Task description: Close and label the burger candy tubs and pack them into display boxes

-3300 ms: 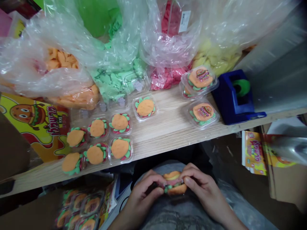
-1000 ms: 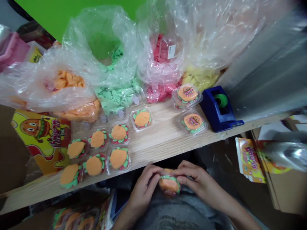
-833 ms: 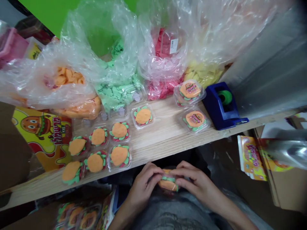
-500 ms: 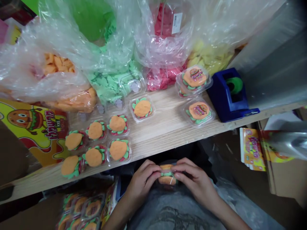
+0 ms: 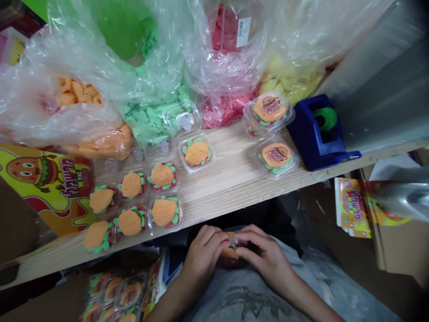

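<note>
Low in front of my body, below the shelf edge, I hold a clear plastic box with a burger-shaped sweet (image 5: 229, 253) inside. My left hand (image 5: 205, 250) grips its left side, with the fingers bent over the top and partly hiding it. On the other side, my right hand (image 5: 264, 251) has its thumb and fingertips pinched on the box rim. Orange and a bit of green show between the hands. On the wooden shelf (image 5: 214, 188) ahead stand several open boxes with burger sweets, one of them (image 5: 196, 153) apart from the rest.
Closed boxes with burger labels (image 5: 276, 156) lie at the shelf's right, beside a blue tape dispenser (image 5: 318, 150). Bags of orange, green (image 5: 147, 120), pink and yellow pieces line the back. A yellow printed carton (image 5: 43, 179) stands left. Packed boxes (image 5: 129, 293) lie below.
My left fingers have slid right over the box, and the two hands are closer together. The box is more covered and appears tilted. The view has shifted slightly.
</note>
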Demonstrator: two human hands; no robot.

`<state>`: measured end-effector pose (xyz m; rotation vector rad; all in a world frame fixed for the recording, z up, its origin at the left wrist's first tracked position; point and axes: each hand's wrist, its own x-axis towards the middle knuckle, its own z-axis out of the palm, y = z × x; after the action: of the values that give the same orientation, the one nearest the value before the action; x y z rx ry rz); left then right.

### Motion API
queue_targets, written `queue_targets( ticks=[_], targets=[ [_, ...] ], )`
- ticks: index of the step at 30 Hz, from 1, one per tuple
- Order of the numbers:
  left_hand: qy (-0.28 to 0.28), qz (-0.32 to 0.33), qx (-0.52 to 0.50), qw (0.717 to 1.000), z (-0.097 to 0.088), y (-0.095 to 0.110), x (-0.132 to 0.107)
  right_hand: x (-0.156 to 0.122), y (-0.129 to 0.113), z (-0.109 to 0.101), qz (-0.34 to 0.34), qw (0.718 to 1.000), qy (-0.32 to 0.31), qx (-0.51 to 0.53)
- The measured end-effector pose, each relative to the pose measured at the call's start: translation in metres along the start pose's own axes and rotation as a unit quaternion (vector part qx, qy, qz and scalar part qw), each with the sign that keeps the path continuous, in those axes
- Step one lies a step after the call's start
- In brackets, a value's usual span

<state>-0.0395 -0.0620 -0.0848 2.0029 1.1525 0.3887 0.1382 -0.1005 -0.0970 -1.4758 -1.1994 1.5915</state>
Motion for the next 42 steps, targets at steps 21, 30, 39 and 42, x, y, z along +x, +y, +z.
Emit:
queue_targets(
  ticks=[21,30,39,42],
  targets=[
    [0.016,-0.076,-0.161,0.984,0.000,0.008,-0.024,-0.015,-0.018,-0.016,-0.047,0.993,-0.040,-0.105],
    [0.047,-0.008,-0.135,0.990,0.005,0.013,-0.020,-0.002,-0.024,-0.008,-0.126,0.975,-0.072,-0.165],
    [0.107,-0.177,-0.150,0.967,-0.003,0.004,-0.013,-0.003,-0.001,-0.017,0.005,0.996,0.067,0.053],
    [0.075,-0.152,-0.157,0.973,-0.008,0.005,-0.012,-0.003,-0.002,-0.015,-0.001,0.995,0.061,0.073]
  ],
)
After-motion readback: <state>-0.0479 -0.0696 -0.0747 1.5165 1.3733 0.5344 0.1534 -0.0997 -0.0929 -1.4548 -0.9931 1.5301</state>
